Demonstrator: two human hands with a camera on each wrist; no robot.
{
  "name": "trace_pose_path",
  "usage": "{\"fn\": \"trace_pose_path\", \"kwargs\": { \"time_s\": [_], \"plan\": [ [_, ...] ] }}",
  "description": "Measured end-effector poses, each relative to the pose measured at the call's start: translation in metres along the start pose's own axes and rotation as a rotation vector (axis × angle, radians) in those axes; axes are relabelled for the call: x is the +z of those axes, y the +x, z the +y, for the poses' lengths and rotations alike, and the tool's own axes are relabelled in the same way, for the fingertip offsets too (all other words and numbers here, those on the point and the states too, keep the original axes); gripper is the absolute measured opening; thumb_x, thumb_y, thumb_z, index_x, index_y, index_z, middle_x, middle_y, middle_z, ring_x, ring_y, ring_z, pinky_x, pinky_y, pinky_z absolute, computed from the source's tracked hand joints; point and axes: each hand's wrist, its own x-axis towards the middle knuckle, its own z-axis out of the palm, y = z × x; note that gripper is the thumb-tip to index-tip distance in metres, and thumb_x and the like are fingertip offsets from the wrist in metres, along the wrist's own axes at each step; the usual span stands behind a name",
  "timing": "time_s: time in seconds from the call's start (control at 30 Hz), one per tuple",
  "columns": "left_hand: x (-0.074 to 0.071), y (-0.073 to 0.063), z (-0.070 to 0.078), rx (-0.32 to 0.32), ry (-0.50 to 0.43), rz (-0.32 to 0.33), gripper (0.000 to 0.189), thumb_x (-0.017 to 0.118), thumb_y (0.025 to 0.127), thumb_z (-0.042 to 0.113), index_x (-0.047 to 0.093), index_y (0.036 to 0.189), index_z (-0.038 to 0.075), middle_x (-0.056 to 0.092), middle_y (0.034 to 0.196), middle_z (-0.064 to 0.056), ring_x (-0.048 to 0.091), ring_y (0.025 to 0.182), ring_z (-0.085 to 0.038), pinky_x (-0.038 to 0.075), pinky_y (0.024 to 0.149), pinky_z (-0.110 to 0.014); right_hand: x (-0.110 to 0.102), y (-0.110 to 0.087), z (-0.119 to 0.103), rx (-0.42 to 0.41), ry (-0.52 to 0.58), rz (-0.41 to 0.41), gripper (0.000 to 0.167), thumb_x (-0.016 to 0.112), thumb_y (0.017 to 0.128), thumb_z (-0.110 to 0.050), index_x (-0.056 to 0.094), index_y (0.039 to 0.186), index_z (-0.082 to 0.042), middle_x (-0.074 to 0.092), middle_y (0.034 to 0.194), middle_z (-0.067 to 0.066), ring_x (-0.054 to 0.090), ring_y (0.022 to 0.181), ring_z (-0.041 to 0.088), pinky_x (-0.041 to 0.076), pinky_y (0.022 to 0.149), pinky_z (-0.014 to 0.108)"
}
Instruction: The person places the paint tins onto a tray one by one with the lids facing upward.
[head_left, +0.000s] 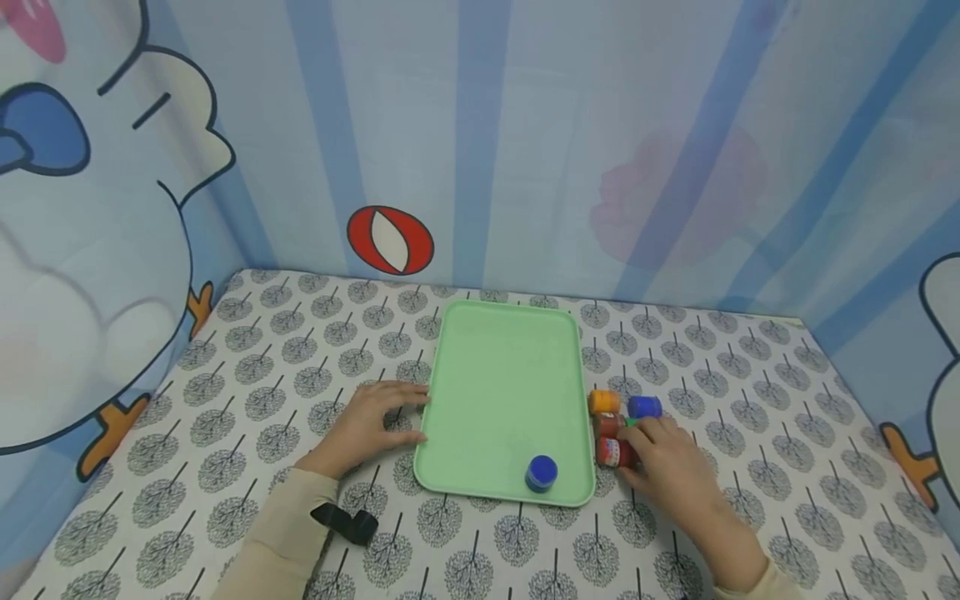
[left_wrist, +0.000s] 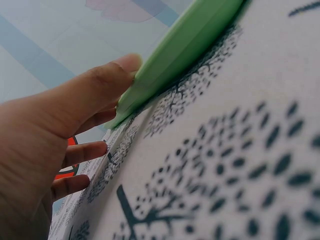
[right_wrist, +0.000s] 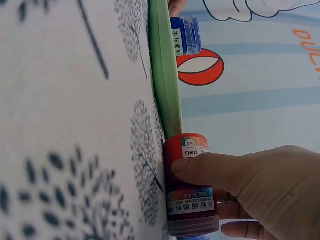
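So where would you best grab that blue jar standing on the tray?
Probably from above, with the grip around the ridged lid: the blue jar stands upright on the green tray, its round lid uppermost and uncovered.

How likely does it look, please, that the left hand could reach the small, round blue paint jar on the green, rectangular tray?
Probably yes: the left hand is at the left rim of the green tray, and only bare tray seems to lie between it and the blue paint jar.

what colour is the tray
The tray is light green, best seen in the head view.
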Motion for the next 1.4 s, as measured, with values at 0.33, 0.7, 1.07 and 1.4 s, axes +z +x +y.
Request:
{"fn": "trace_pose_path", "kwargs": {
  "time_s": [0.33,0.7,1.07,1.4],
  "plan": [
    [0.004,0.000,-0.001,0.002,-0.008,-0.004,0.055,0.078,0.076,0.039,0.065,0.126,0.021,0.059,0.137,0.001,0.050,0.130,-0.028,0.035,0.110,-0.057,-0.002,-0.001,0.000,-0.020,-0.031,0.014,0.041,0.087,0.064,-0.024,0.068,0.096,-0.006,0.065,0.094,0.005,0.059,0.088,0.021,0.054,0.079,0.038],
    [0.004,0.003,0.003,-0.009,0.020,-0.006,0.055,0.078,0.075,0.040,0.065,0.125,0.020,0.059,0.137,0.000,0.050,0.130,-0.028,0.034,0.111,-0.059,-0.012,0.000,-0.003,0.010,-0.006,-0.017,0.042,0.083,0.070,-0.024,0.067,0.103,-0.004,0.068,0.099,0.010,0.062,0.094,0.027,0.054,0.086,0.045],
    [0.006,0.006,0.018,0.030,0.156,-0.015,0.077,0.079,0.073,0.046,0.056,0.135,0.008,0.051,0.144,-0.010,0.047,0.133,-0.033,0.037,0.112,-0.053,-0.021,0.008,-0.008,0.033,0.123,-0.009,0.043,0.081,0.074,-0.020,0.066,0.112,-0.006,0.064,0.103,0.011,0.063,0.084,0.023,0.057,0.068,0.035],
    [0.009,0.004,0.018,0.019,0.191,-0.008,0.080,0.078,0.074,0.050,0.054,0.135,0.004,0.048,0.146,-0.009,0.044,0.135,-0.031,0.033,0.115,-0.052,-0.022,0.017,-0.019,0.039,0.211,-0.025,0.038,0.077,0.078,-0.021,0.066,0.112,-0.006,0.062,0.105,0.009,0.061,0.081,0.017,0.057,0.067,0.030]
  ]
}}
